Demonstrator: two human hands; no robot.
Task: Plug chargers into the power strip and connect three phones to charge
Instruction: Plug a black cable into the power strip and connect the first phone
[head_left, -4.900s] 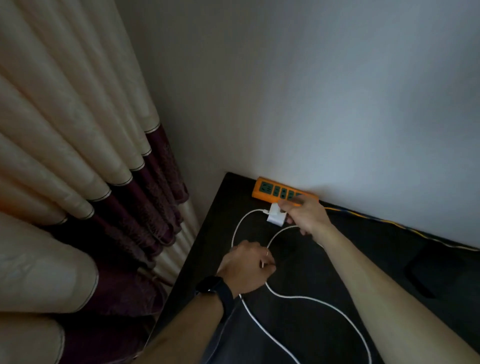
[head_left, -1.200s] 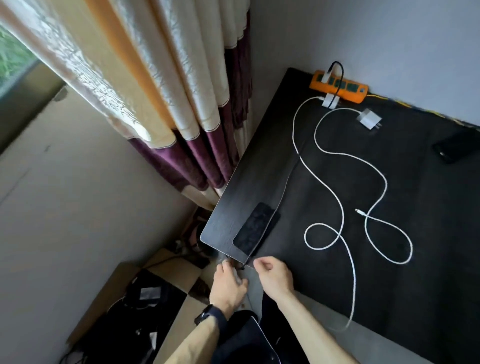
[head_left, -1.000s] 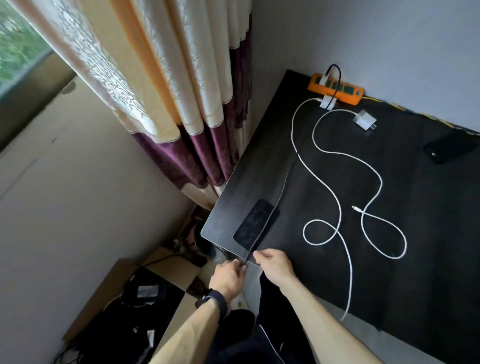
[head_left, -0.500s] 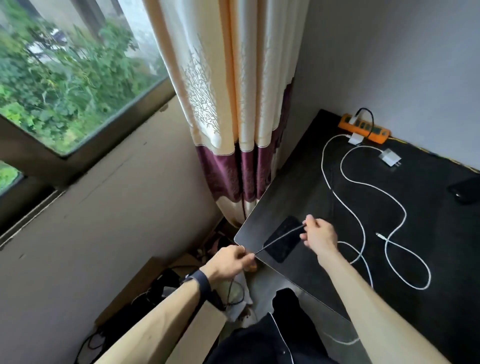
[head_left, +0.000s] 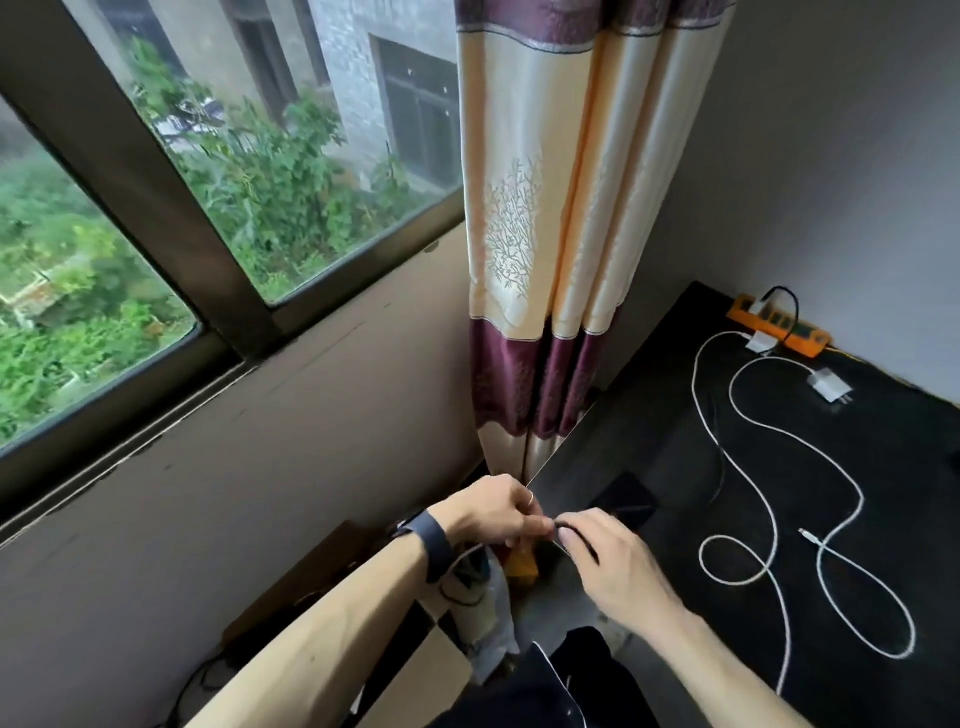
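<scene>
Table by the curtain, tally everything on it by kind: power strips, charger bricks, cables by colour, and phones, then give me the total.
Power strip: 1
Charger bricks: 3 (two plugged in, one loose)
White cables: 2
Black cable: 1
Phone: 1
Total: 8

Black table (head_left: 649, 431) bears orange power strip (head_left: 802, 340), white cables (head_left: 858, 501), charger (head_left: 831, 387), probably a phone (head_left: 626, 499).

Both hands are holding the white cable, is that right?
No. The head view shows the left hand and right hand holding a thin black cable; the white cables lie untouched on the table.
</scene>
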